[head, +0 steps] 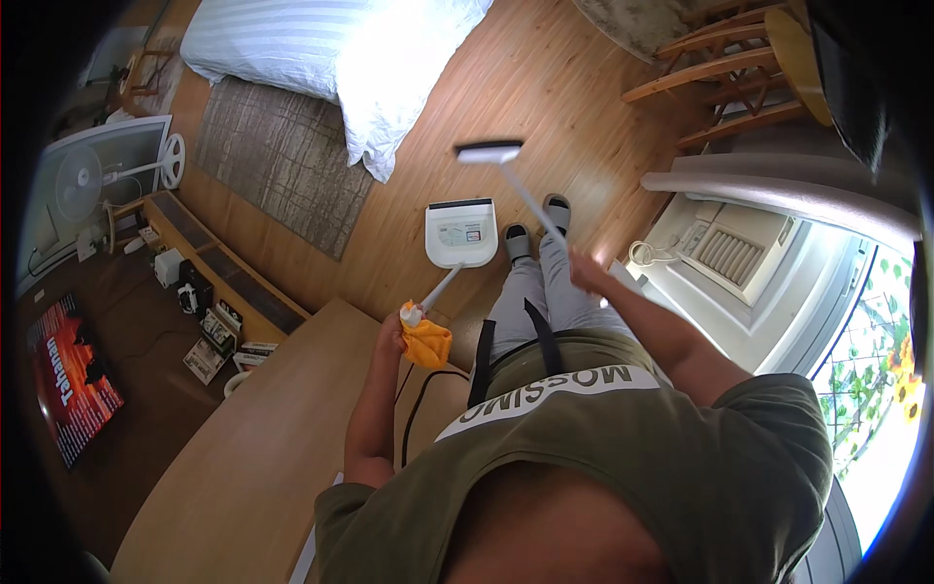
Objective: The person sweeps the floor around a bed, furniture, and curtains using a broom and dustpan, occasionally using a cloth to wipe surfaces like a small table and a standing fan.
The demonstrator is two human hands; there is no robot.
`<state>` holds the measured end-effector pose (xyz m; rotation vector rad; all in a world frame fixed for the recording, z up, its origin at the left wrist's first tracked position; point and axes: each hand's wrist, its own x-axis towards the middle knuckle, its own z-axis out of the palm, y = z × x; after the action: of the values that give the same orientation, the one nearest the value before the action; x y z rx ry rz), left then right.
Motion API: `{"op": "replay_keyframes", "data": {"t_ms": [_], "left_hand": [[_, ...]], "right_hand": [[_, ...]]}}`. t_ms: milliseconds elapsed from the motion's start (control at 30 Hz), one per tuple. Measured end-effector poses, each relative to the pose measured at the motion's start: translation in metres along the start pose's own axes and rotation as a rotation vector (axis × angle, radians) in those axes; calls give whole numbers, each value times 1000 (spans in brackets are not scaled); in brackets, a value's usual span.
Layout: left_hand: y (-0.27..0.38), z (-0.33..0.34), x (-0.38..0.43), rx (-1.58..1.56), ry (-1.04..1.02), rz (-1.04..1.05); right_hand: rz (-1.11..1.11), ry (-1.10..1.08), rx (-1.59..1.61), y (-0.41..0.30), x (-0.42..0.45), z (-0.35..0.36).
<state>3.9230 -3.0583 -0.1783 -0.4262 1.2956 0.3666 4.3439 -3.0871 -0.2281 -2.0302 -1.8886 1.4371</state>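
Observation:
My left hand (392, 334) grips the upper end of the long handle of a white dustpan (461, 233), together with an orange cloth (426, 343) that hangs from it. A white nozzle or cap shows at the cloth. The dustpan lies by the floor to the left of my slippered feet, its dark lip facing away from me. My right hand (586, 270) is closed around the pale handle of a broom or floor squeegee. Its white head (489, 152) with a dark edge is beyond the dustpan, slightly blurred. I cannot tell whether that head touches the floor.
A bed with a striped sheet (277, 44) stands ahead, beside a grey-brown rug (284, 160). A wooden table (255, 438) is close on my left. On the right are a window air conditioner (737, 255), a curtain (788, 197) and wooden folding furniture (715, 66). A black cable hangs by the table.

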Motion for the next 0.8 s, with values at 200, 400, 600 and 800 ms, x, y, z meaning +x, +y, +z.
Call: {"op": "replay_keyframes", "data": {"t_ms": [200, 400, 600, 800], "left_hand": [[27, 13, -6, 38, -5, 102], [39, 53, -22, 263, 107, 91], [59, 109, 9, 410, 5, 64], [99, 108, 30, 477, -7, 65]], "right_hand": [[310, -377, 533, -32, -61, -85], [493, 18, 547, 3, -90, -143], [604, 381, 520, 117, 2, -102], [454, 116, 504, 0, -15, -3]]}}
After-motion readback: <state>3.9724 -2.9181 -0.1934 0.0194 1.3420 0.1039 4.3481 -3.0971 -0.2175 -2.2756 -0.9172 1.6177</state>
